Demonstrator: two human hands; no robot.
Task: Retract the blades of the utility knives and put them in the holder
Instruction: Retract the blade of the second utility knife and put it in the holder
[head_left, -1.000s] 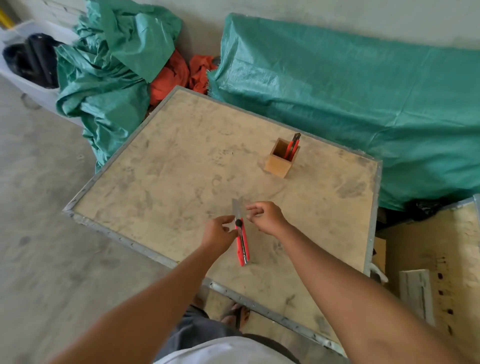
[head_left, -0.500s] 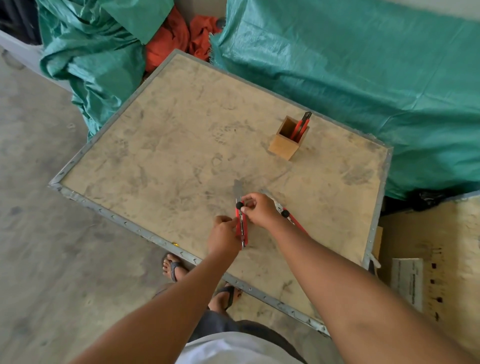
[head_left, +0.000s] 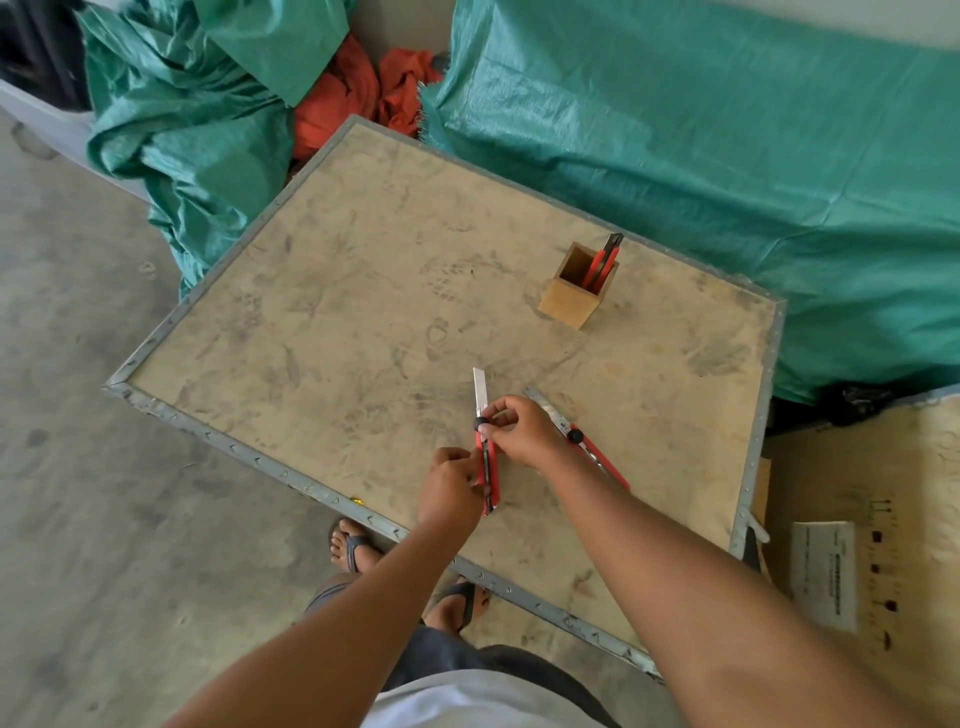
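Over the near middle of the table I hold a red utility knife (head_left: 488, 470) with both hands. My left hand (head_left: 449, 488) grips its red body. My right hand (head_left: 522, 431) pinches the black knob near its front, and the silver blade sticks out away from me. A second red utility knife (head_left: 582, 441) with its blade out lies on the table, partly hidden under my right wrist. The wooden holder (head_left: 571, 301) stands at the far right of the table with one red knife (head_left: 605, 260) upright inside.
The worn board table (head_left: 363, 291) has a metal rim. Green tarps (head_left: 701, 140) and orange cloth (head_left: 358, 98) pile up behind it. A second board with a paper label (head_left: 823, 574) lies at the right. My sandalled feet (head_left: 353, 545) stand at the near edge.
The camera view shifted, so the table sits lower in frame. My hands slid along the knife: the left moved back on the handle, the right stays at the knob. The second knife came into sight.
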